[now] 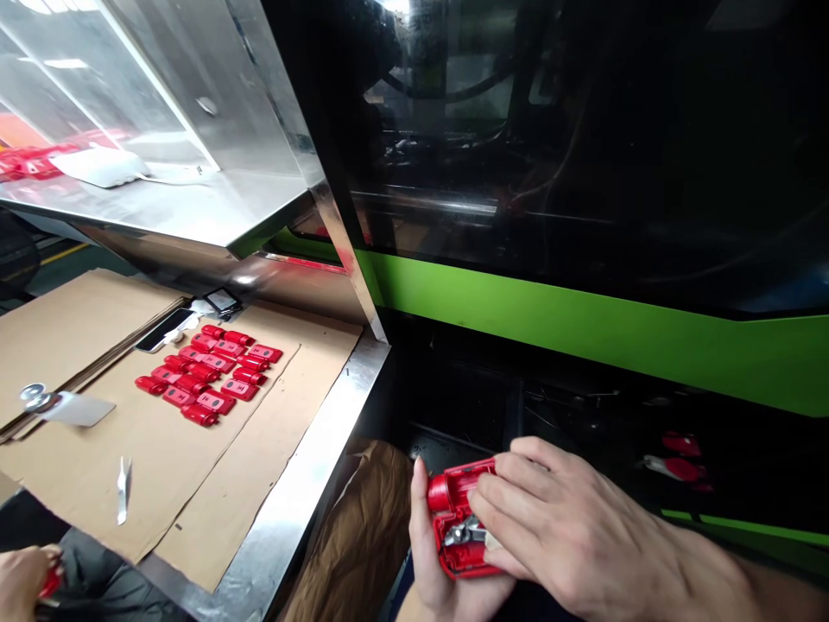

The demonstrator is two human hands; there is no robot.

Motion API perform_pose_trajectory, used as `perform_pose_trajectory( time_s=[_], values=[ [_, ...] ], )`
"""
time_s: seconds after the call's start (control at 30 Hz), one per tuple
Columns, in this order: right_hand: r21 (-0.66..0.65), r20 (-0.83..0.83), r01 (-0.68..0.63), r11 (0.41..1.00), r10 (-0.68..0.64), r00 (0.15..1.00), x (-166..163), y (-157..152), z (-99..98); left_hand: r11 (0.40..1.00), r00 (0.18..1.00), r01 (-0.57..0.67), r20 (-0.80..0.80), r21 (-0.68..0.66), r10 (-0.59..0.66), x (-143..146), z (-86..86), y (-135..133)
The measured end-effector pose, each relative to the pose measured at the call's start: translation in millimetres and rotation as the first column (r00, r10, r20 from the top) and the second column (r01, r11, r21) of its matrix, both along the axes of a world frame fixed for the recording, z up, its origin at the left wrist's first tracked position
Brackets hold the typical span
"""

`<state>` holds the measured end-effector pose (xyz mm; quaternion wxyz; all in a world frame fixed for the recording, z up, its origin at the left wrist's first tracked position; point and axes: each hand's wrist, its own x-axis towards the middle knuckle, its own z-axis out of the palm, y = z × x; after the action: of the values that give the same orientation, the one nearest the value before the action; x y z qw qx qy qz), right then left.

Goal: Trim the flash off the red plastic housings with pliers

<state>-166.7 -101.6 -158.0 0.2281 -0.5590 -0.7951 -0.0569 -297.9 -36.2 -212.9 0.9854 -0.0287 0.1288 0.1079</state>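
Far left of the cardboard sheet (194,484), at the bottom corner, another person's hand (22,580) is curling around something small and red. On the sheet itself, a metal blade (123,488) is lying near its left edge, and rows of red plastic parts (211,373) are sitting toward its far end, with a dark phone (165,329) just behind them. The sheet is covering a steel surface (304,484), whose bare rim is showing along the sheet's right side. Right of the sheet and lower, past the rim, your left hand (440,561) is cupping a red plastic housing (461,518) from beneath, thumb up along its left side. Your right hand (570,527) is lying over the housing's right half, fingers bent and pressing on it, so both hands are gripping the same housing. Well right of the sheet, a green machine panel (583,328) is running above your hands.
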Motion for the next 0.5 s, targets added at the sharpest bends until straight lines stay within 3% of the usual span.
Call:
perform_pose_trajectory(
  time_s=[0.17, 0.3, 0.4, 0.5],
  values=[
    [0.111, 0.013, -0.047, 0.993, 0.046, 0.999, 6, -5, -6.1, 0.993, 0.999, -0.009, 0.037, -0.121, 0.013, 1, -9.3, -1],
    [0.119, -0.011, 0.090, 0.989, -0.090, 0.996, 15, -18, -14.1, 0.992, 0.994, -0.111, -0.019, -0.066, 0.110, 0, -17.1, 3],
    [-0.002, -0.281, 0.299, 0.954, -0.288, 0.916, 10, -29, -24.3, 0.977, 0.978, -0.202, -0.034, 0.069, 0.204, -2, -23.6, 5],
    [-0.161, -0.581, 0.334, 0.929, -0.363, 0.729, -7, -32, -33.9, 0.948, 0.961, -0.241, -0.083, 0.210, 0.263, -2, -30.6, 2]
  ],
)
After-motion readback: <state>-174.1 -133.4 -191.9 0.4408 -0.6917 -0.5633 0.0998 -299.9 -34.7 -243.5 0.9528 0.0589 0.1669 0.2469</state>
